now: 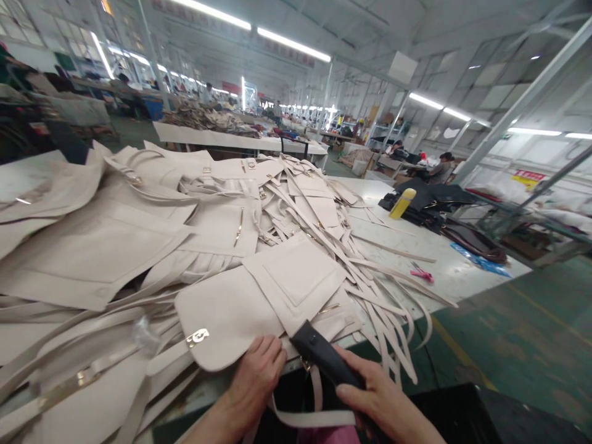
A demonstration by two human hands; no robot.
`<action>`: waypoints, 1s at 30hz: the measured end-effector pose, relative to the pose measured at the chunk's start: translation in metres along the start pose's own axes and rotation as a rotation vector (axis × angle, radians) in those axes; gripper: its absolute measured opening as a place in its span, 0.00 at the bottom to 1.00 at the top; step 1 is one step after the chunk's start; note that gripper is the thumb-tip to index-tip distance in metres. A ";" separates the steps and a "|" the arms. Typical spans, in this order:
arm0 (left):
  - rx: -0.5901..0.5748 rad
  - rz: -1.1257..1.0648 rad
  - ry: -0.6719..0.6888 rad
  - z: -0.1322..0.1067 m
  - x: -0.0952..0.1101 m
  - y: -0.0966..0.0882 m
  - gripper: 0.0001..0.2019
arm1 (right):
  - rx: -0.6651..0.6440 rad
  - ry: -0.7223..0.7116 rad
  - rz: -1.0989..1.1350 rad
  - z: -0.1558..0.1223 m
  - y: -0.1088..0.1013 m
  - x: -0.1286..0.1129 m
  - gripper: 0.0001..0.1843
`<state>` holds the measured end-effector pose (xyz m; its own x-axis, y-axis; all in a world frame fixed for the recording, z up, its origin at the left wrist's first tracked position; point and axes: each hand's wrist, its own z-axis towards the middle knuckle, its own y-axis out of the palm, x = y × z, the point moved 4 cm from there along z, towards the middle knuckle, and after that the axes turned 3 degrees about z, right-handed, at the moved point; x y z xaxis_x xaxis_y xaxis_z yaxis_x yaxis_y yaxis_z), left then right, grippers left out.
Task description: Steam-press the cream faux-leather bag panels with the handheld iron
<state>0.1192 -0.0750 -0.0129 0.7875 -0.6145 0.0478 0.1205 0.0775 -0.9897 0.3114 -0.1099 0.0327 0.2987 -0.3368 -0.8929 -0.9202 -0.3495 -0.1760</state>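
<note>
Bag panels [194, 246] piled on table [444, 262]; bottle [402, 203] right behind; straps [388, 296] between.

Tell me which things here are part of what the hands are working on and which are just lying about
In hand:
left hand on the cream flap panel
right hand gripping the black tool
cream strap below

Lying about:
yellow bottle
pink scissors
dark bags

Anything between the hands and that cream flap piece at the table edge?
Nothing visible. The left hand already rests on the near edge of the cream flap piece. The right hand holds a black tool whose tip lies at the same piece. A loose strap hangs below, not between them.
</note>
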 end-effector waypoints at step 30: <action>0.028 -0.093 -0.103 0.045 -0.077 -0.004 0.22 | 0.090 0.014 -0.023 0.034 0.008 -0.019 0.31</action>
<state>0.0857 0.0071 -0.0061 0.8296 -0.5366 0.1542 0.2117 0.0468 -0.9762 0.2903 -0.0770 0.0341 0.3230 -0.3417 -0.8825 -0.9318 -0.2778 -0.2335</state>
